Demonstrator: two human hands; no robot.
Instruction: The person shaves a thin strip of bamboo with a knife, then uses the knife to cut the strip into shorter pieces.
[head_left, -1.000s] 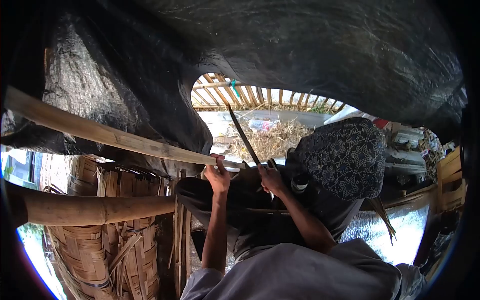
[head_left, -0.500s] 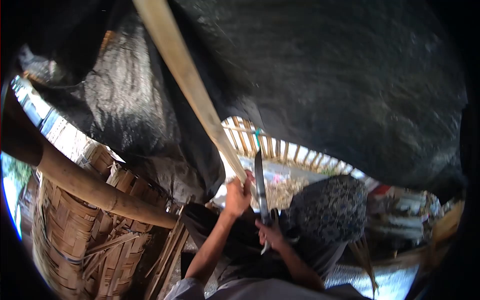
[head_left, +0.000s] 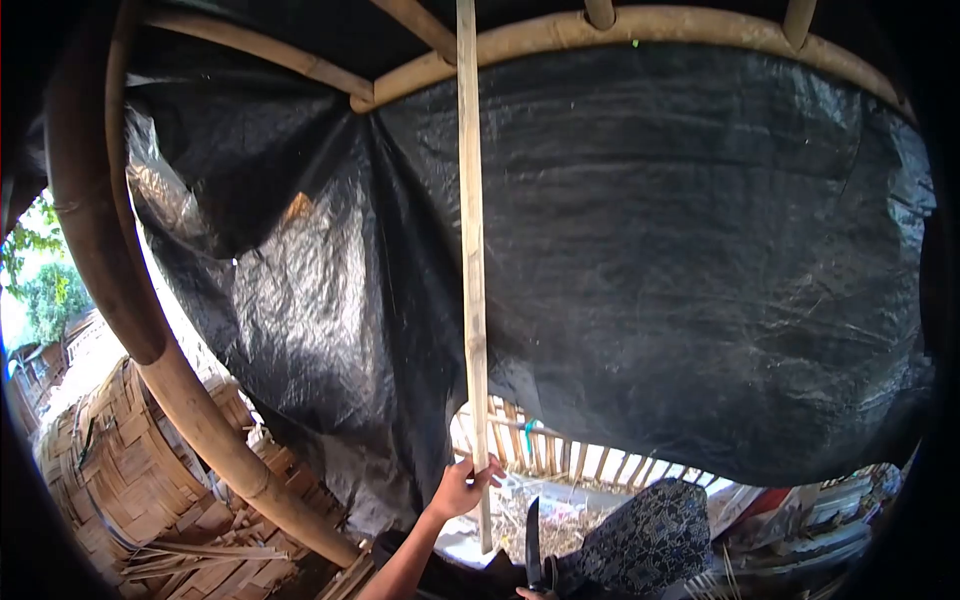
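Note:
My left hand [head_left: 460,492] is closed round the lower part of a long, pale bamboo strip [head_left: 472,250]. The strip stands almost upright, its lower end showing beneath my fingers and its upper end running out of the top of the view. At the bottom edge, only a bit of my right hand [head_left: 537,594] shows, gripping a knife [head_left: 533,545] with its dark blade pointing up. The blade is to the right of the strip and apart from it. A dark patterned cloth [head_left: 650,535] covers something just right of the knife.
A black plastic sheet [head_left: 660,250] hangs in front, below a curved bamboo beam [head_left: 640,22]. At left, a thick bamboo pole [head_left: 210,430] slants down past woven bamboo baskets [head_left: 125,440]. A slatted bamboo fence [head_left: 570,458] is visible beneath the sheet.
The view has tilted upward, showing the beam overhead. The bamboo strip has gone from slanting to nearly upright, and its lower end now extends below my left hand. My right hand is now mostly out of view.

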